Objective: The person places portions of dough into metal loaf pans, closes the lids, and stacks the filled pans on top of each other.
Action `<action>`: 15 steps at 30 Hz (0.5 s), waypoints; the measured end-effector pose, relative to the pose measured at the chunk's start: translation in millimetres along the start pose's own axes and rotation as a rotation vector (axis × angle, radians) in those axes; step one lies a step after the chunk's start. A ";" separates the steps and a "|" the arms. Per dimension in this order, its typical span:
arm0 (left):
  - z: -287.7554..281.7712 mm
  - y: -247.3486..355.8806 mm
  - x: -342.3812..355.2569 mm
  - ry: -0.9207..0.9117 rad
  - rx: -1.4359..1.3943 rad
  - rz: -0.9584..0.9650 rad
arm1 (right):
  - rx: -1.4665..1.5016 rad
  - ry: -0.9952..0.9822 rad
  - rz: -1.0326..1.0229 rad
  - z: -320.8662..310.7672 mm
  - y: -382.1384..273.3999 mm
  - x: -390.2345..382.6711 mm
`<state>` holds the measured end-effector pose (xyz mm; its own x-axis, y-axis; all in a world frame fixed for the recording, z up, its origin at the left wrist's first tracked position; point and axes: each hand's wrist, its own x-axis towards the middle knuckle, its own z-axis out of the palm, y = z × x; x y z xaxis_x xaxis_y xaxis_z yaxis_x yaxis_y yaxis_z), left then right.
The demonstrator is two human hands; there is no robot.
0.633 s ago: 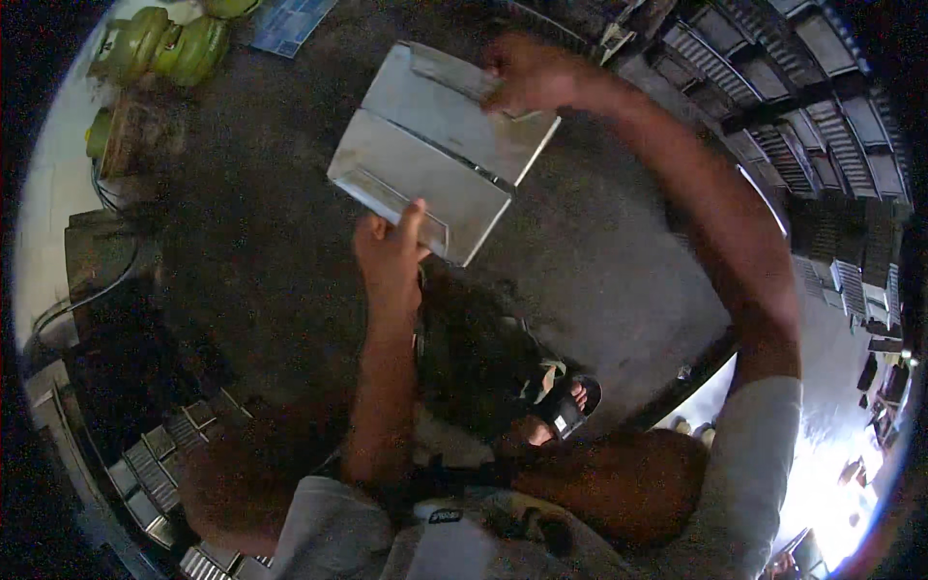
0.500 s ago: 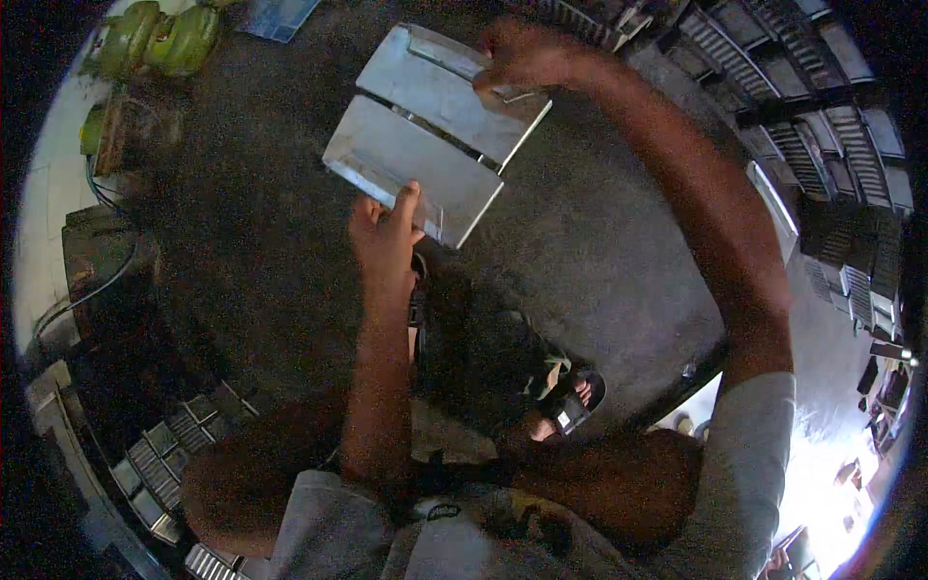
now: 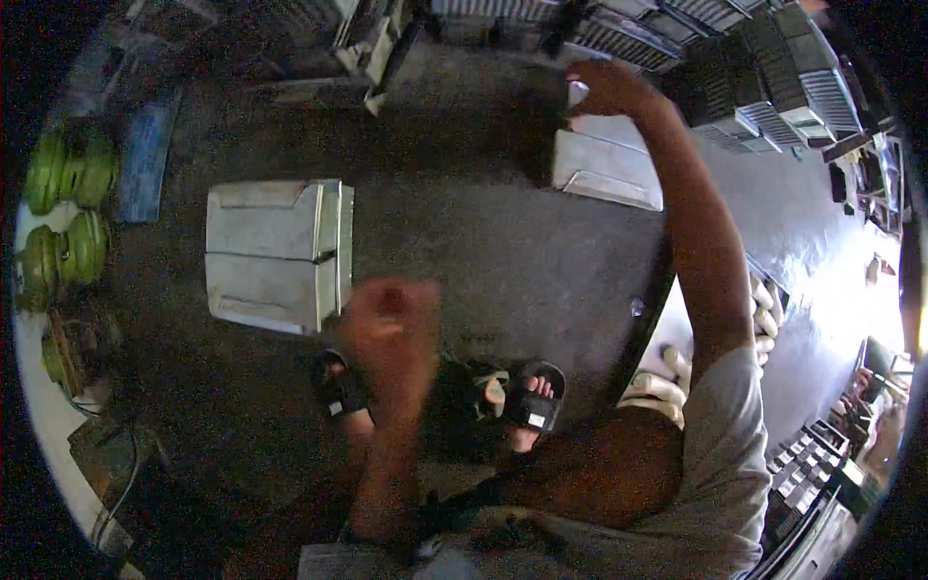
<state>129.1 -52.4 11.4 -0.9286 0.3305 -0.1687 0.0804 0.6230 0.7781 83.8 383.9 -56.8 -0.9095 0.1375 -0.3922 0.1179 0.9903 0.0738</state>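
Observation:
My right hand (image 3: 619, 92) reaches far out to the front right. Its fingers are curled at the far edge of a pale metal panel (image 3: 604, 164) with a raised lip along its near side. Part of that panel is hidden behind the hand and forearm. My left hand (image 3: 391, 324) hangs nearer to me, smeared by motion, so its fingers cannot be made out; no panel shows in it. Just beyond it to the left, a stack of pale metal panels (image 3: 261, 232) lies on the floor, split by a dark slot across its top.
Green rounded objects (image 3: 72, 174) and a blue board (image 3: 147, 159) are at the left. Ribbed metal pieces (image 3: 754, 111) stand stacked at the far right. My sandalled feet (image 3: 536, 396) are in front. Pale rounded objects (image 3: 657, 387) lie beside my right leg.
The two-part metal panel that both hands held up has left my left hand, which has drawn back. My right hand is now at a panel on the right. The view has turned.

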 end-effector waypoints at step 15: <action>145.5 -70.9 -27.6 -0.360 0.068 0.070 | 0.749 0.059 0.481 120.2 -149.9 -246.2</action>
<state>201.7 -2.6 -127.2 -0.7338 0.5950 -0.3279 0.1743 0.6314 0.7556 338.0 204.1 -81.5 -0.7109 0.5614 -0.4236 0.7030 0.5824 -0.4081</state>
